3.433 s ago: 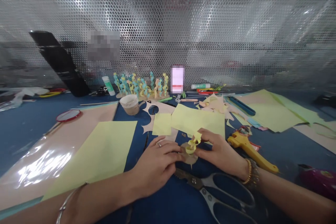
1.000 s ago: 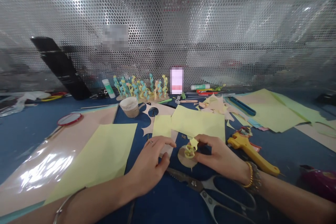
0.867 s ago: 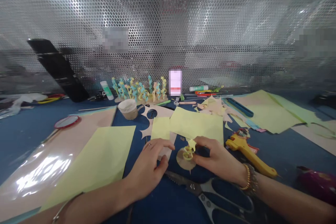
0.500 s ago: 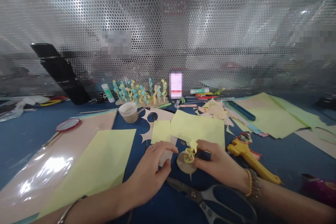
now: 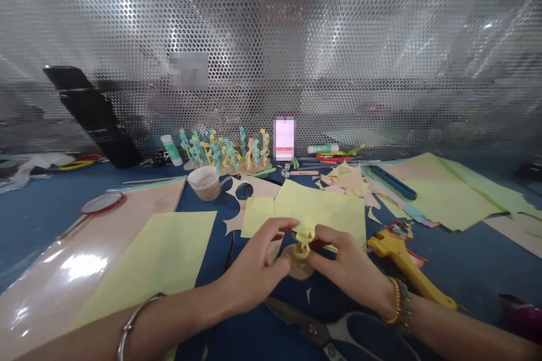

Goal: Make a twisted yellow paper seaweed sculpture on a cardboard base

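A curled yellow paper strip (image 5: 304,245) stands on a small round tan paper base (image 5: 300,269) between my hands. My right hand (image 5: 349,262) has its thumb and forefinger against the strip's right side, holding it. My left hand (image 5: 260,259) curves round from the left, thumb at the base's edge and forefinger near the top of the strip, with a gap between them. Whether those fingertips press on the paper is hard to see. Large scissors (image 5: 313,328) lie just in front, beside a small paper scrap (image 5: 309,295).
Yellow paper sheets (image 5: 326,208) lie behind my hands. A yellow glue gun (image 5: 406,262) is to the right, a paper-lined cup (image 5: 205,183) to the left. Curly paper pieces on bases (image 5: 228,152) stand at the back by a perforated metal screen (image 5: 237,56) and a glue stick (image 5: 171,150).
My left hand has moved right and closer to the curled strip, its thumb now at the base. My right hand stays at the strip. The paper scrap now lies apart from the base.
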Tool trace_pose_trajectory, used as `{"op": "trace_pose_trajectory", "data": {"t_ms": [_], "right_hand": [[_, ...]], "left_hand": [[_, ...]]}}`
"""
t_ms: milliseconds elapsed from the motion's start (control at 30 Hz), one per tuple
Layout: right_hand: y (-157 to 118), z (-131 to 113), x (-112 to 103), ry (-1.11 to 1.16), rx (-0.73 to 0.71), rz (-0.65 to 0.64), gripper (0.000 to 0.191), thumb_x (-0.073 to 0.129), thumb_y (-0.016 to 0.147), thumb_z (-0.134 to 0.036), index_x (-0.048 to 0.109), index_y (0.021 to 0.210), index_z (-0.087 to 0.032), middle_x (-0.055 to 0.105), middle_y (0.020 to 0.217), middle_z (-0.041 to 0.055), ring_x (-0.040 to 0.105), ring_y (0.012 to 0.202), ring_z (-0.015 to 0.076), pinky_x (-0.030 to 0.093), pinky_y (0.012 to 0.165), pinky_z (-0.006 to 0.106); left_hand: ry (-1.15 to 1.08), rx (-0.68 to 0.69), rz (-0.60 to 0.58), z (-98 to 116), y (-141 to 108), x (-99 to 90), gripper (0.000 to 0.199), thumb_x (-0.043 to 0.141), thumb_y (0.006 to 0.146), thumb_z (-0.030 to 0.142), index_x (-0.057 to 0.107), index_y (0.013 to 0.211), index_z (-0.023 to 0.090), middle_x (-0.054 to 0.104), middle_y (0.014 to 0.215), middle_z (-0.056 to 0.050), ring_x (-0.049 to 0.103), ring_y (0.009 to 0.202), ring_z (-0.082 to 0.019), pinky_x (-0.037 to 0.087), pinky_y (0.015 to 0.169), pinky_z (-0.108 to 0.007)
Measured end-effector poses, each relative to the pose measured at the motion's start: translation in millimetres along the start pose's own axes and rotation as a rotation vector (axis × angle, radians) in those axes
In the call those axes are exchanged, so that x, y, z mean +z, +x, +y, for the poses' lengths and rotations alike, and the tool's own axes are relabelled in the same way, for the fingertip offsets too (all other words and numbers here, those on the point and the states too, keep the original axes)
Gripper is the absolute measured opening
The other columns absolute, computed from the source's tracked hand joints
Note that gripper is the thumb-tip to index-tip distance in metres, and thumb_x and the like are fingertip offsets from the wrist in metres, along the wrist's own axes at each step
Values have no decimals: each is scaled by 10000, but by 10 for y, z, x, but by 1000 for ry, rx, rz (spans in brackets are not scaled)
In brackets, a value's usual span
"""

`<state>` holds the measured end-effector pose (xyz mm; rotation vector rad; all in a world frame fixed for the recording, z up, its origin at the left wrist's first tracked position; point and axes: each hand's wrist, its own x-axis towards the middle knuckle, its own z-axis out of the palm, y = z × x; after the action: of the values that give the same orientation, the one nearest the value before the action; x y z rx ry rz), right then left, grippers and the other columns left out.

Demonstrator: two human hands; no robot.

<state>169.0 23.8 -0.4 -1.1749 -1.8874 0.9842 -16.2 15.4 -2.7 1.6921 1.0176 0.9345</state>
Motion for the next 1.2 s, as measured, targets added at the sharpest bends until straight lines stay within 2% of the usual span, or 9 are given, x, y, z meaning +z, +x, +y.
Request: {"op": "trace_pose_trajectory", "data": {"t_ms": [100, 167, 300, 400, 467, 633, 967, 1100, 1200], "right_hand": [[-4, 30, -30, -6, -14, 64, 70, 539, 766, -215, 577, 717, -181, 637, 760, 12, 576, 734, 156, 451, 696, 264], [-14, 55, -36, -28, -33, 123, 85, 542, 771, -238, 563, 708, -185, 647, 782, 19, 583, 752, 164, 453, 704, 267], [-47, 70, -15, -69, -77, 177, 96, 552, 785, -262, 575, 724, -191, 638, 758, 7, 584, 748, 160, 460, 686, 252], [-65, 47, 0, -84, -99, 164, 97, 566, 788, -269, 584, 729, -194, 634, 735, -5, 583, 713, 146, 465, 666, 236], [-68, 31, 0, -96, -109, 164, 98, 578, 781, -269, 589, 718, -195, 632, 717, -10, 578, 686, 140, 465, 647, 230], [-62, 12, -23, -88, -94, 120, 72, 574, 780, -252, 618, 761, -199, 651, 761, -3, 589, 730, 147, 470, 684, 245], [-56, -3, -60, -92, -26, 87, 42, 576, 745, -226, 614, 749, -206, 652, 770, 0, 588, 741, 159, 463, 694, 265], [-20, -2, -119, -80, 6, 124, 64, 574, 757, -236, 603, 710, -205, 661, 778, -7, 604, 780, 162, 462, 719, 249], [5, 7, -144, -75, 26, 88, 73, 562, 755, -209, 606, 697, -203, 668, 771, -11, 607, 774, 160, 462, 718, 244]], "left_hand": [[-265, -166, 91, -8, -10, 23, 461, 517, 853, 221, 397, 1297, 206, 425, 1396, -94, 409, 1275, -218, 320, 1067, -363], [-491, -325, 117, -3, -1, 42, 509, 523, 873, 296, 351, 1336, 172, 422, 1407, -134, 451, 1248, -236, 359, 1042, -374], [-740, -467, -2, 38, 10, 79, 489, 569, 862, 314, 452, 1287, 102, 582, 1250, -167, 567, 1125, -247, 399, 1005, -377], [-694, -478, -89, 69, -6, 94, 424, 611, 834, 344, 584, 1178, 98, 654, 1138, -152, 592, 1086, -254, 421, 976, -371], [-640, -482, -75, 66, -26, 99, 420, 640, 809, 362, 619, 1146, 112, 676, 1094, -138, 599, 1071, -253, 448, 936, -355], [-555, -473, -65, 4, -69, 109, 420, 648, 799, 377, 626, 1150, 148, 699, 1040, -108, 626, 1011, -229, 485, 867, -335], [-577, -434, -110, 32, -37, 107, 369, 590, 845, 371, 624, 1140, 152, 691, 1058, -106, 640, 990, -221, 448, 954, -418], [-546, -418, -19, 25, -14, 99, 338, 577, 849, 311, 594, 1151, 162, 624, 1203, -104, 594, 1086, -223, 439, 974, -383], [-429, -370, 81, 9, 8, 78, 336, 565, 839, 282, 566, 1154, 166, 607, 1223, -109, 573, 1119, -234, 436, 975, -391]]}}
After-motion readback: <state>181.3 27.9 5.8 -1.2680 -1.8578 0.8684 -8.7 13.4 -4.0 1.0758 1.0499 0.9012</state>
